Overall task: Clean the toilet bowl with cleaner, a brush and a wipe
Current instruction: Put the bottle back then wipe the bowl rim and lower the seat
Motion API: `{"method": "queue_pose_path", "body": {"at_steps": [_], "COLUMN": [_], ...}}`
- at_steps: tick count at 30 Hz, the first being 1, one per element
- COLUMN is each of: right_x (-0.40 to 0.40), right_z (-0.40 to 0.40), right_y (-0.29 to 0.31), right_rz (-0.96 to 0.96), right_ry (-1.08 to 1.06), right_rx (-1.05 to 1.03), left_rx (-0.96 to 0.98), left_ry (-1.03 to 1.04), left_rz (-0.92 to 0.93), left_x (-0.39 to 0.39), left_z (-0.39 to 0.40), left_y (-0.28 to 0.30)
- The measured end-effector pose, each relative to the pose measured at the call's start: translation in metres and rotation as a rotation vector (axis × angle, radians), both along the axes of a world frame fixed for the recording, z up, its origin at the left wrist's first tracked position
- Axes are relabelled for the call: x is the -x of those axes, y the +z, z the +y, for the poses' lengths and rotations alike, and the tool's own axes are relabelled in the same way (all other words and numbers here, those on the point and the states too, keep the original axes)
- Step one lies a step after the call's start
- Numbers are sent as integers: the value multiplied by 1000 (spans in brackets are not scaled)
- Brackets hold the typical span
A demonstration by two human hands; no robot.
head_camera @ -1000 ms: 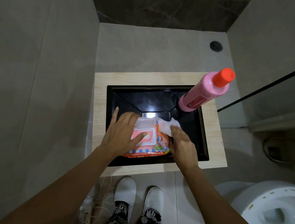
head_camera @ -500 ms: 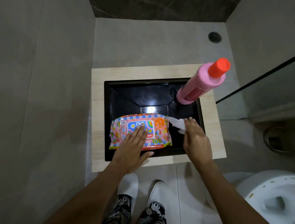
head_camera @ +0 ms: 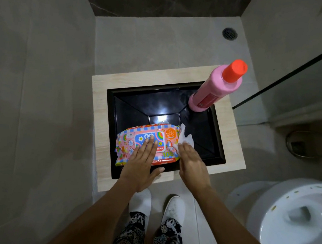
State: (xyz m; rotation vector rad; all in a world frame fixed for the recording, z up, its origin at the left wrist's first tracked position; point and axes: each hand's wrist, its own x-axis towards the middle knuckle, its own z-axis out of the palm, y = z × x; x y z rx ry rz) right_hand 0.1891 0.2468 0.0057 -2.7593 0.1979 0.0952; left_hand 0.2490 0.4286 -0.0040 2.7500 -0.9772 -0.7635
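Our left hand [head_camera: 141,163] presses flat, fingers straight, on the colourful plastic wipes pack [head_camera: 131,141]; our right hand [head_camera: 189,162] pinches a crumpled white wipe [head_camera: 185,139].

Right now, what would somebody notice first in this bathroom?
Probably the colourful wipes pack lying in the black tray, with the left hand pressing flat on it. Behind it stands a tall pink bottle with an orange cap. The right hand holds a white wipe.

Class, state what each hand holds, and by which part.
The right hand pinches the white wipe by its near edge; the left hand holds nothing, resting flat on the wipes pack.
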Motion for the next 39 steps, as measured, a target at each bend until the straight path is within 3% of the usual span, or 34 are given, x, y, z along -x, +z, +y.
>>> {"method": "queue_pose_path", "body": {"at_steps": [10,20,29,39], "right_x": [16,77,189,315], "right_z": [-28,-109,-181,-213], "right_y": [20,61,70,36], "right_rz": [-10,-67,-122,-134], "right_ry": [-173,-520,-852,-1052], "right_rx": [-45,-58,-6,-12], "left_rx": [-13,60,9,-45], "left_ry": [-38,-289,-546,-728], "left_rz": [-15,-68,-56,-3], "left_x": [-12,-22,55,168], "left_z": [-12,-126,-234,-306], "left_y": [26,69,74,44]}}
